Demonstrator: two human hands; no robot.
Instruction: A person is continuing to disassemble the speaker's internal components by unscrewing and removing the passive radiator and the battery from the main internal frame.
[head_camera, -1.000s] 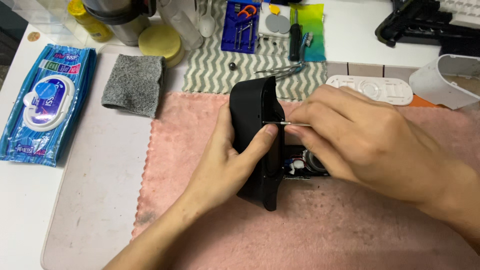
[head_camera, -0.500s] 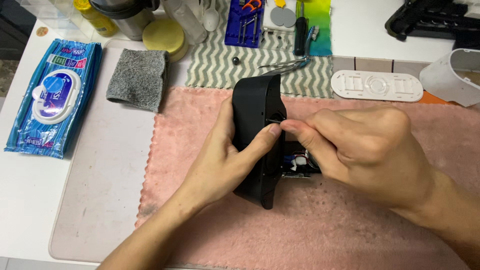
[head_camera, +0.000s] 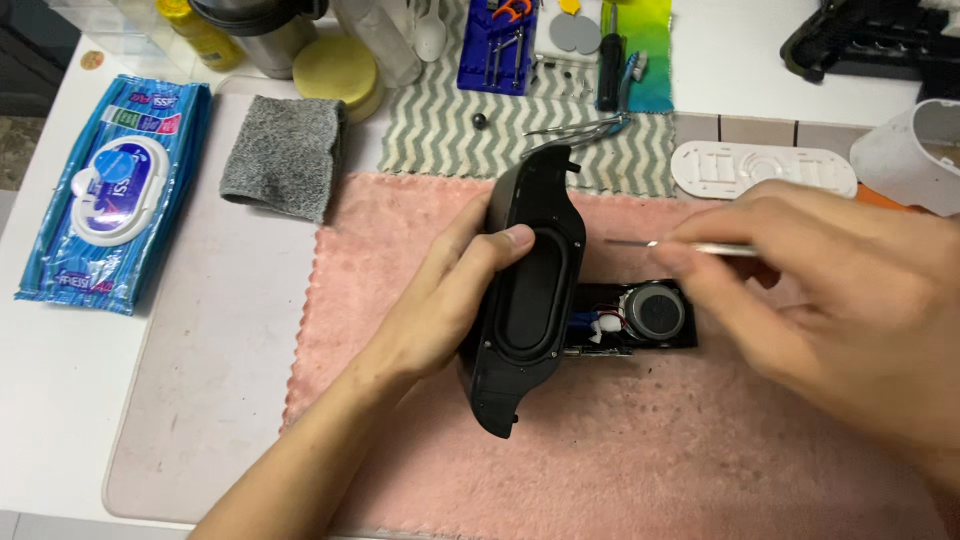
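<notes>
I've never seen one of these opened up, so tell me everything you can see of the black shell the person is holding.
The black shell is a long, rounded casing that looks like matte plastic, with an oval, recessed panel in its face. It stands on edge, slightly tilted, on the pink towel. The left hand grips it from the left, thumb on its rim. Behind it lies a black part with a round speaker. The right hand holds a thin metal tool near it, not touching.
</notes>
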